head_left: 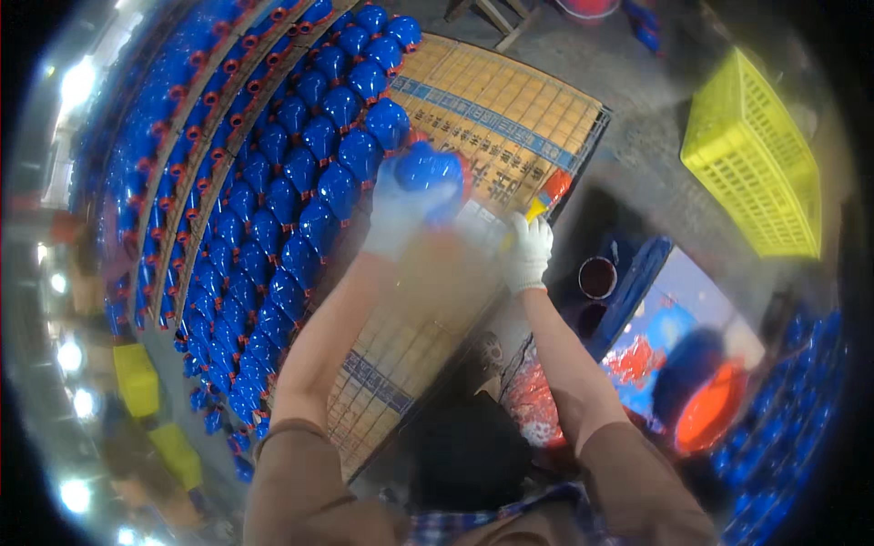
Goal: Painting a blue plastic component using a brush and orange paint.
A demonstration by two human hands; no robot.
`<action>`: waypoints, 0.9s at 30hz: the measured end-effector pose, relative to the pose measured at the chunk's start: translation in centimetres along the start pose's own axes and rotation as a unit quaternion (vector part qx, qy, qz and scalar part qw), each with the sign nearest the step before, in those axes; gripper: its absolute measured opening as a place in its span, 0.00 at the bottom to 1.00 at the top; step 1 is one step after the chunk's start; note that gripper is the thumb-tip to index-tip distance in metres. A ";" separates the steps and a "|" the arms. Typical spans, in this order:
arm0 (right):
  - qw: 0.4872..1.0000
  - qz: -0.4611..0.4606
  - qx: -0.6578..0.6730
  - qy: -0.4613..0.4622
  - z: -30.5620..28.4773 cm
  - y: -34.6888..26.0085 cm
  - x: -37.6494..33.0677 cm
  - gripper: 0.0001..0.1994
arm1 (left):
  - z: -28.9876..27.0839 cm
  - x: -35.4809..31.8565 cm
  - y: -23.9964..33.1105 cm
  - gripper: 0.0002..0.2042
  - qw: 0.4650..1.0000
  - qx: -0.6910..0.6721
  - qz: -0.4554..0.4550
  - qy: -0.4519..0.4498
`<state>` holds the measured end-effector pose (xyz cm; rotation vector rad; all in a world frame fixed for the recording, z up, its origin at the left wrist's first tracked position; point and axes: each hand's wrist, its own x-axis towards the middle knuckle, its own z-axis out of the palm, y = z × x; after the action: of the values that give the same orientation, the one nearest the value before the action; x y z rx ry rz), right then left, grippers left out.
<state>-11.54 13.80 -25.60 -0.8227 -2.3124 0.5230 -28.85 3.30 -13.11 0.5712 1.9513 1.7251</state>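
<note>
One blue bulb-shaped piece [428,173] is gripped by the gloved left hand [401,214] above the wire rack [510,118]; a brush [546,196] is pinched in the right hand [528,250]. Judged rigid, wet-coated, best held at its red neck.

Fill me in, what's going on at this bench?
A person in white gloves holds a blue painted bulb-shaped piece up in the left hand. The right hand holds a brush with a yellow and red handle close beside it. Rows of matching blue pieces cover the wire rack; a dark paint cup sits to the right.
</note>
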 end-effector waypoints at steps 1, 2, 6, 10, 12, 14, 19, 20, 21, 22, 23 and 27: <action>1.000 0.003 0.004 -0.009 0.3 0.1 0.0 0.21 | -0.2 2.7 -0.9 0.38 0.996 0.089 0.019 0.025; 1.000 -0.004 0.008 -0.010 0.5 0.0 0.1 0.21 | -0.4 5.4 -1.5 0.41 0.982 0.176 0.038 0.051; 1.000 0.010 -0.013 -0.027 0.5 0.0 -0.1 0.20 | 1.8 13.6 3.1 0.43 0.883 0.466 -0.021 0.049; 0.999 0.030 -0.022 -0.033 0.8 0.1 0.1 0.20 | 2.6 20.2 1.8 0.44 0.795 0.604 0.003 0.047; 0.998 0.045 -0.018 -0.033 0.2 -0.2 0.3 0.21 | 2.4 22.0 0.8 0.42 0.747 0.662 -0.004 0.065; 0.997 0.053 -0.029 -0.041 0.6 0.3 0.1 0.22 | 2.2 22.8 0.6 0.41 0.715 0.696 -0.035 0.061; 0.999 0.038 -0.004 -0.039 0.2 0.0 0.5 0.23 | 0.2 22.7 -1.7 0.40 0.711 0.697 0.018 0.089; 0.999 0.039 -0.003 -0.036 0.1 0.0 0.4 0.23 | -0.1 22.3 -1.8 0.39 0.711 0.696 0.038 0.089; 0.999 0.039 0.000 -0.038 0.2 0.0 0.3 0.23 | -0.4 21.8 -1.9 0.38 0.711 0.695 0.057 0.091; 0.999 0.031 0.001 -0.033 0.4 0.2 0.2 0.22 | -0.8 21.1 -1.9 0.38 0.708 0.698 0.055 0.092; 0.999 0.025 -0.001 -0.027 0.6 0.3 0.0 0.22 | -1.0 20.0 -1.7 0.36 0.736 0.659 0.096 0.119; 1.000 0.007 -0.009 -0.024 0.7 1.2 -0.4 0.22 | -0.3 12.2 2.8 0.26 0.816 0.529 0.195 0.126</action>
<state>-11.29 14.26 -26.93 -0.8445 -2.3586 0.5348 -38.82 10.57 -11.23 1.2160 3.0960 0.7168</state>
